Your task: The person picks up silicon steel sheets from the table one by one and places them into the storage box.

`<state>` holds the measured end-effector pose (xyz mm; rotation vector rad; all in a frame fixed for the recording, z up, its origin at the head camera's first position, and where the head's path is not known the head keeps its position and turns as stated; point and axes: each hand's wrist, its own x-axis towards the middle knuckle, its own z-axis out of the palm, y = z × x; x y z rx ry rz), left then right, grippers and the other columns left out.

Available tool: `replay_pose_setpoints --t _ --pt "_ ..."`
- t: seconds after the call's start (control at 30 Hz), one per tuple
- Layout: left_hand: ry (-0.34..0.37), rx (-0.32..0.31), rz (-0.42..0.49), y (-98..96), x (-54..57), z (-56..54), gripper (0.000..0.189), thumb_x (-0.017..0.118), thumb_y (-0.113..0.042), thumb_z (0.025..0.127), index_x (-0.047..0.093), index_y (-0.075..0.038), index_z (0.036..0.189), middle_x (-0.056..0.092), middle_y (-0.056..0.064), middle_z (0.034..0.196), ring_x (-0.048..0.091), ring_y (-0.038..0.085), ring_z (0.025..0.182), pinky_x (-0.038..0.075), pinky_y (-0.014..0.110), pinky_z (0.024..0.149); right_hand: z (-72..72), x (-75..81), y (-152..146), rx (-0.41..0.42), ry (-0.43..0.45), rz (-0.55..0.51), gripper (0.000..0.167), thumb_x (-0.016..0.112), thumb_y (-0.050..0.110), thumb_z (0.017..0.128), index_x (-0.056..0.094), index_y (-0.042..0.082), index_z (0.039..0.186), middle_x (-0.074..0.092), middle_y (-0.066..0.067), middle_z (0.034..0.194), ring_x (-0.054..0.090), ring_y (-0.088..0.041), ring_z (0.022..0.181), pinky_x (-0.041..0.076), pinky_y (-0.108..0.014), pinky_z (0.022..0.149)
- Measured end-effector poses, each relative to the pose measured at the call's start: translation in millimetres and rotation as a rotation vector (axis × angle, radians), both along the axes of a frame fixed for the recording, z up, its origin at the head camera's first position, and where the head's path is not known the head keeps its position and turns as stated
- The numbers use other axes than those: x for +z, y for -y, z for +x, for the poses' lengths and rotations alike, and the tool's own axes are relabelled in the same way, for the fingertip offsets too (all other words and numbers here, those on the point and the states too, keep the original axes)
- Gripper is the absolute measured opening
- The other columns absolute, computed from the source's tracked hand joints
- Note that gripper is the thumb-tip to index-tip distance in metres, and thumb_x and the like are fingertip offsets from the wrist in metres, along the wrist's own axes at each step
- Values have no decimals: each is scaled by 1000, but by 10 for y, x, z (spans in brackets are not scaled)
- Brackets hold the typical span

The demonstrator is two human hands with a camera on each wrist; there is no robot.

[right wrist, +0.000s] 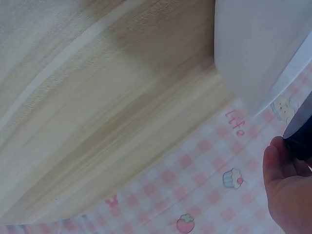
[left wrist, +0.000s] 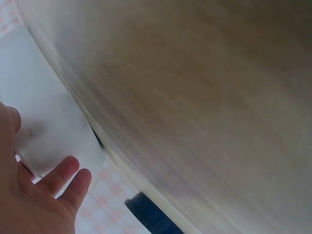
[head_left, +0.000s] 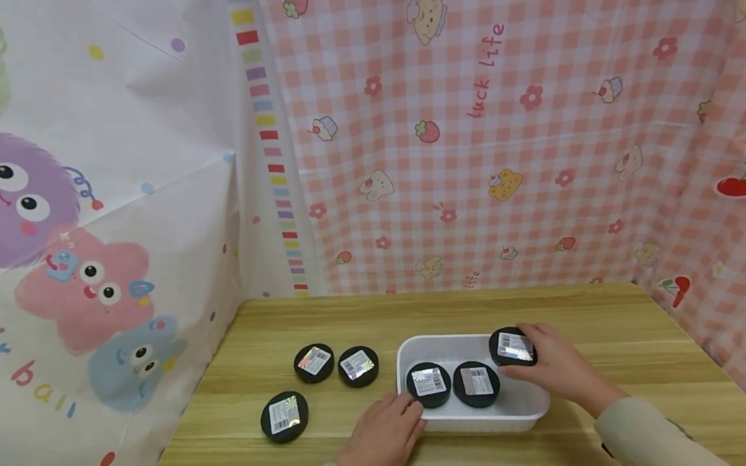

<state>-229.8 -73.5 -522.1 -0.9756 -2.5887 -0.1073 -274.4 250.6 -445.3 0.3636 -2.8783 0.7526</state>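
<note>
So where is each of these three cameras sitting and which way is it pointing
Head: worn on the head, looking forward and down at the table, the white tray and six black discs; both hands and sleeves show.
Left wrist: on the left wrist, close over the table and tray wall; the left hand shows with straight fingers.
Right wrist: on the right wrist, facing table, tray and checked cloth; the right hand grips a disc.
Shared: all three see the tray and table.

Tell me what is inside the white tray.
Two round black tins with labels lie inside the white tray. The right hand holds a third tin over its far rim. The tray floor beneath the tins is hidden.
</note>
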Motion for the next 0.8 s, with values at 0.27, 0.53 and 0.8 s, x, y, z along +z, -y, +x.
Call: replay_pose_setpoints --t 0.27,0.53,0.8 --pt "19 5 -4 14 3 7 17 46 -35 107 56 -22 104 56 -6 102 54 13 95 50 28 81 -46 66 189 27 39 -5 93 84 51 76 49 -7 140 57 -26 134 58 -42 120 49 -59 99" --pt "0 -10 1 10 26 12 16 47 -35 107 56 -22 104 56 -6 102 54 13 95 50 28 81 -62 76 324 54 69 -9 93 85 50 76 49 -6 141 57 -24 135 58 -41 120 49 -58 100" --pt "9 -5 -1 9 45 16 17 46 -35 107 56 -22 104 57 -6 103 56 13 97 51 28 83 -88 66 370 55 112 3 96 84 53 76 47 -5 144 54 -24 139 55 -42 125 47 -60 103"
